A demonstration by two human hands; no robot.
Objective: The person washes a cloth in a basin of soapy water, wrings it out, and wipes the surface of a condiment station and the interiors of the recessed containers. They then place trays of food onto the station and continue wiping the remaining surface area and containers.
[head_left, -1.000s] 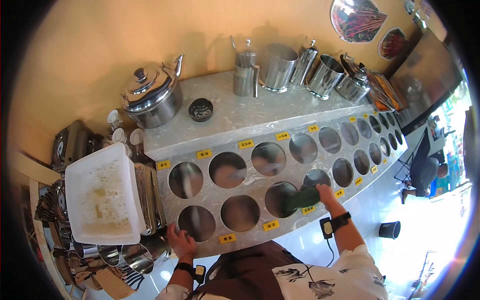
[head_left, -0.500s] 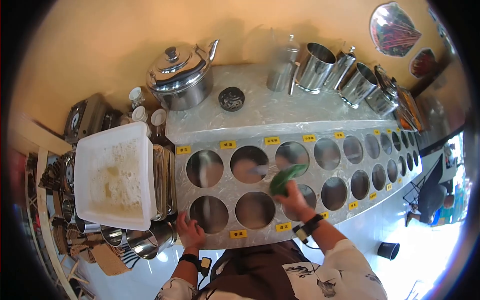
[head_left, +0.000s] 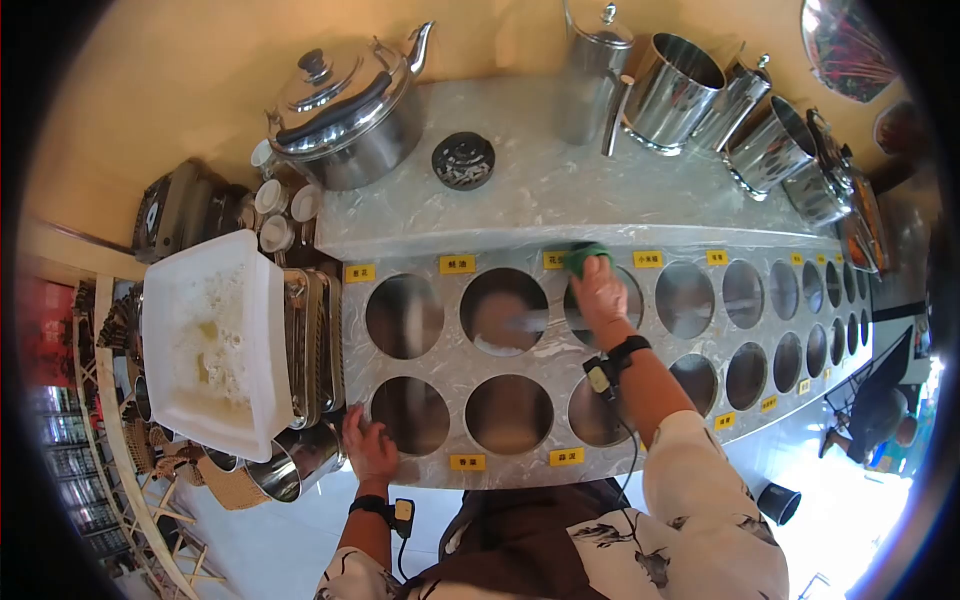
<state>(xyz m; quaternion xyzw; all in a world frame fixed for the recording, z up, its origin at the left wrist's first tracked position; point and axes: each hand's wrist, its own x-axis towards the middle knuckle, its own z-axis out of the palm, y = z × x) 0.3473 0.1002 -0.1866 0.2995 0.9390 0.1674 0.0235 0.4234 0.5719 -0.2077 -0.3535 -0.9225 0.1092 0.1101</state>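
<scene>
My right hand [head_left: 603, 292] presses a green cloth [head_left: 586, 257] on the grey marbled counter [head_left: 455, 366], at the back edge of the third round opening in the back row. The cloth partly covers a yellow label there. My left hand [head_left: 370, 446] rests at the counter's front left edge with its fingers apart, beside the first front opening [head_left: 410, 415]. Nothing shows in that hand. Yellow labels [head_left: 457, 264] run along the back and front of the two rows of round openings.
On the raised ledge stand a large steel kettle [head_left: 350, 120], a dark round dish [head_left: 463, 161] and several steel pots [head_left: 676, 95]. A white tub [head_left: 215, 345] of cloudy liquid sits at the left on stacked trays. A person [head_left: 862, 415] is at the far right.
My right hand has moved the green cloth back, from between the rows to the rear edge of the third opening. The view has shifted slightly. My left hand stays at the front left edge.
</scene>
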